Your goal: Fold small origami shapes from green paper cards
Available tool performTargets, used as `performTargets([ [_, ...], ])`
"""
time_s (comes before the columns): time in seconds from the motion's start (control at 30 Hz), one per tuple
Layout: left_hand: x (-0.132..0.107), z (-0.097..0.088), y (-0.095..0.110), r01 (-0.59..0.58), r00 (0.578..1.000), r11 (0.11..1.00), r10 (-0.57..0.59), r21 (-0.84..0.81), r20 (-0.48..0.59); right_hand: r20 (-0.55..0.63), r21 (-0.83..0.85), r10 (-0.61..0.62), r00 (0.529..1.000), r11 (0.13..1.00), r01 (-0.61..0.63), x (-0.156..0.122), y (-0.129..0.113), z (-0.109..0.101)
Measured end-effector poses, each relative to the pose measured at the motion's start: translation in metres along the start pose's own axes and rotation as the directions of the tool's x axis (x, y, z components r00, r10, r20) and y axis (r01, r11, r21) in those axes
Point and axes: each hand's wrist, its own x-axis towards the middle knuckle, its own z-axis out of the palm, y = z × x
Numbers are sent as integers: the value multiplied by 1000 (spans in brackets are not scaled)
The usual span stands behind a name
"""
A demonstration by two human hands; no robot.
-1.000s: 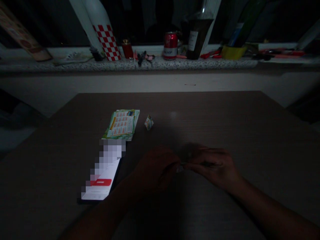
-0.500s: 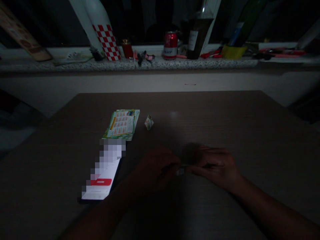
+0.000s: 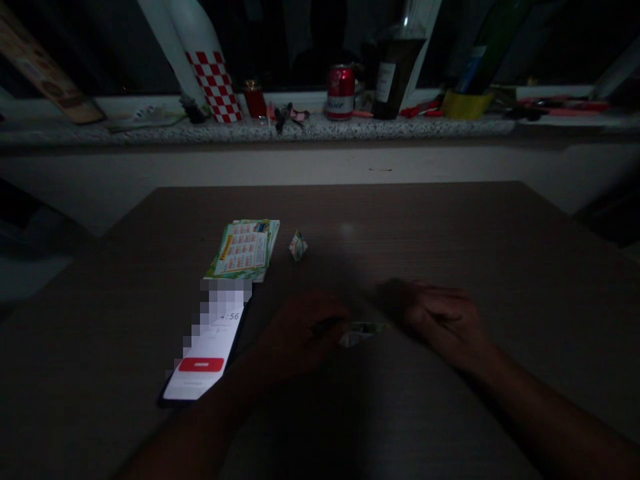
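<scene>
My left hand [image 3: 310, 330] is closed in a pinch on a small folded paper strip [image 3: 364, 331], white and green with print. The strip juts out to the right of the fingertips, low over the table. To its right, my right hand [image 3: 447, 323] is apart from the paper, with loosely curled fingers and nothing visible in them. Its fingertips are dark and somewhat smeared. Beyond my left hand stands a small folded paper shape [image 3: 299, 247], pointed at the top. Left of that lies a stack of printed paper slips [image 3: 244, 250].
A lit phone [image 3: 203, 363], partly pixelated, lies beside my left forearm on the brown table [image 3: 450, 227]. Along the granite windowsill [image 3: 310, 130] are a red-and-white checked bottle [image 3: 215, 83], a red can [image 3: 341, 93], a dark bottle [image 3: 393, 77] and a yellow holder [image 3: 467, 105].
My right hand has let go of the paper and drawn slightly right. The strip now shows more fully at my left fingertips, and my left hand has shifted a little left.
</scene>
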Motion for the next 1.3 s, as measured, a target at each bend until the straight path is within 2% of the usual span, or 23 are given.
performTargets([
  [0.1,0,1,-1,-13,1000,1000,13,17,2,29,-21,24,999,1000,-24,1,-4,-2],
  [0.23,0,4,0,-36,999,999,36,33,-1,111,-24,-37,993,999,39,1,-8,6],
  [0.4,-3,7,-1,-34,999,994,37,101,-26,85,6,-53,995,999,53,0,-8,10],
  [0.67,1,9,4,-134,984,979,150,157,-97,69,19,-71,995,997,70,-1,-7,11],
  [0.8,-1,9,2,-101,987,986,116,135,-109,41,-9,-57,998,998,57,0,-5,11],
  [1.0,-1,9,3,-86,987,988,102,128,-123,15,6,-126,992,992,126,1,-8,9],
  [1.3,-1,6,1,-93,982,986,114,141,-151,29,19,-79,996,997,79,0,-7,6],
])
